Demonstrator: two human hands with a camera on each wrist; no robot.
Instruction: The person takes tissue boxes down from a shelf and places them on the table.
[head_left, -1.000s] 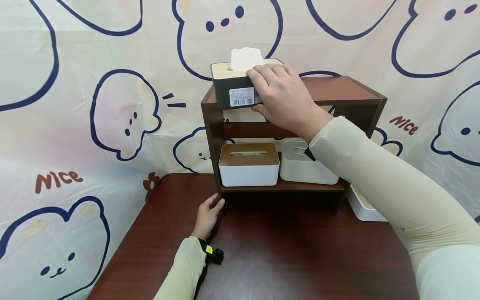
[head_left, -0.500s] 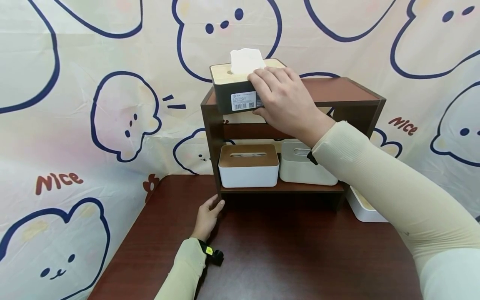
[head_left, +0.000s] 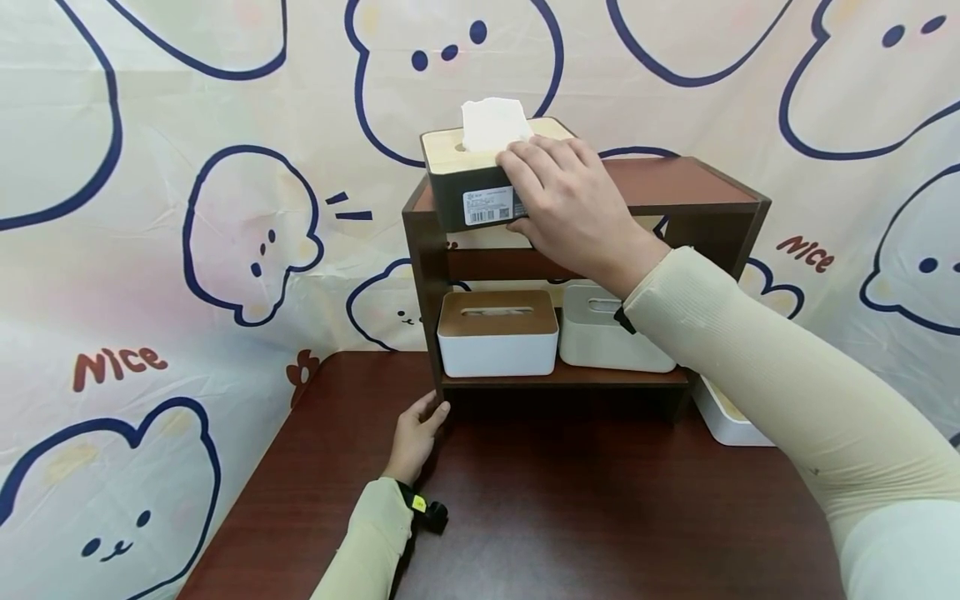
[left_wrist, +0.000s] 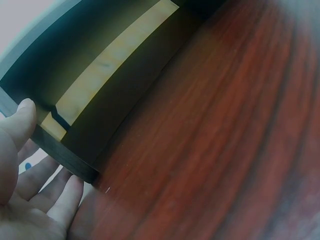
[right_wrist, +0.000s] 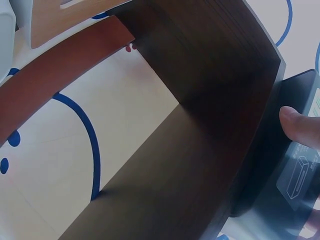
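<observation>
A dark tissue box (head_left: 480,194) with a pale wood lid and a white tissue (head_left: 493,125) sticking up is at the top left of a brown wooden shelf (head_left: 693,185). My right hand (head_left: 570,196) grips its right end, fingers over the lid and thumb low on the labelled front. The box juts past the shelf's front edge; whether its underside touches the top board is hidden. Low at the left, my left hand (head_left: 414,437) holds the shelf's side panel (left_wrist: 67,157), thumb on one face and fingers on the other in the left wrist view.
Inside the shelf stand a white tissue box (head_left: 498,354) with a brown lid and a pale grey-green tissue box (head_left: 600,337). Another white box (head_left: 723,421) sits on the dark red table (head_left: 570,517) at right, partly behind my arm. A printed cloth (head_left: 247,375) hangs behind.
The dark tissue box has come down slightly in my right hand and shows more of its lid. My left hand keeps its hold on the side panel.
</observation>
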